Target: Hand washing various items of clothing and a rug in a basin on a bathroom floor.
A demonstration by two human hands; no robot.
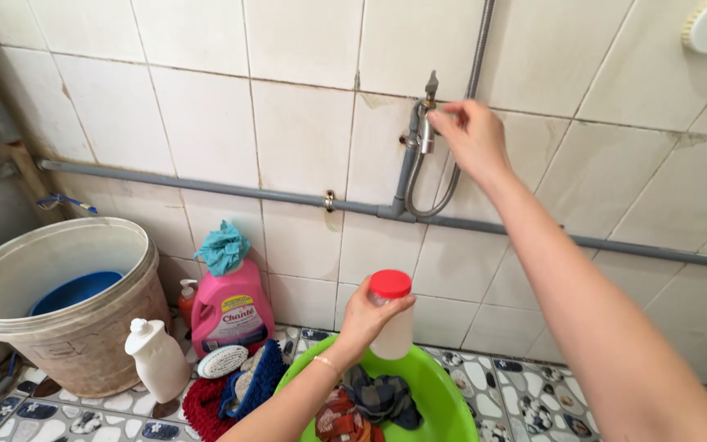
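Note:
My right hand reaches up to the wall tap and its fingers pinch the tap's handle. A grey hose loops down from the tap. My left hand grips a white plastic bottle with a red cap, held upright over a bright green basin. Dark and red patterned clothes lie inside the basin.
A grey pipe runs along the tiled wall. A large beige bucket with a blue bowl inside stands left. Beside it are a white bottle, a pink detergent jug with a teal cloth on top, a scrub brush and cloths.

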